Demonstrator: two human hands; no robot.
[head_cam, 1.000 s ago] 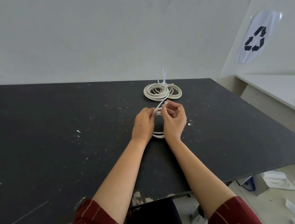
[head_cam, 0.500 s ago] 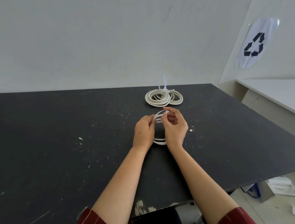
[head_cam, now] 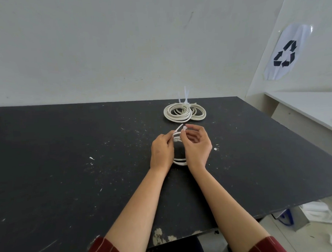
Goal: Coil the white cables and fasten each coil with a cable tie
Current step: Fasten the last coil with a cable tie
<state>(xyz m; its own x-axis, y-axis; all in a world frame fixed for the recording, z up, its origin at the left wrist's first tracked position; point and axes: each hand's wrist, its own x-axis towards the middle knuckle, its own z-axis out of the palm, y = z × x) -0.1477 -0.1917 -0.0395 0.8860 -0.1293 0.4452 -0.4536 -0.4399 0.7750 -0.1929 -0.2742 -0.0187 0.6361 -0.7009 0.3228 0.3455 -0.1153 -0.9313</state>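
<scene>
A white cable coil [head_cam: 180,160] is seen on the black table [head_cam: 68,168], right at the centre of the frame, and both hands are closed in over it. Its near arc is shown between the two wrists; its far arc is glimpsed between the fingertips, and the sides are hidden under the palms. By the left hand [head_cam: 161,151] the thin tail of a white cable tie [head_cam: 178,128] is pinched, fingers curled tight, the tail slanting up and to the right. By the right hand [head_cam: 197,145] the small blocky head of that tie is pinched between thumb and forefinger, the other fingers loosely curled above the palm. Whether the tail has been threaded into the head cannot be told; the pieces are too small.

Further back, just above the hands in the frame, two finished coils [head_cam: 183,112] are laid overlapping, with tie tails [head_cam: 185,95] standing upright against the grey wall [head_cam: 120,51]. Pale flecks and scuffs are scattered over the tabletop, and chipped paint is shown at its near edge.

In the upper right a recycling sign [head_cam: 284,53] is fixed to a slanted white panel, with a white counter [head_cam: 312,104] below it. In the lower right corner, crumpled white wrappers [head_cam: 321,213] are seen on the floor. Dark red sleeves [head_cam: 102,251] are cut off at the bottom edge.
</scene>
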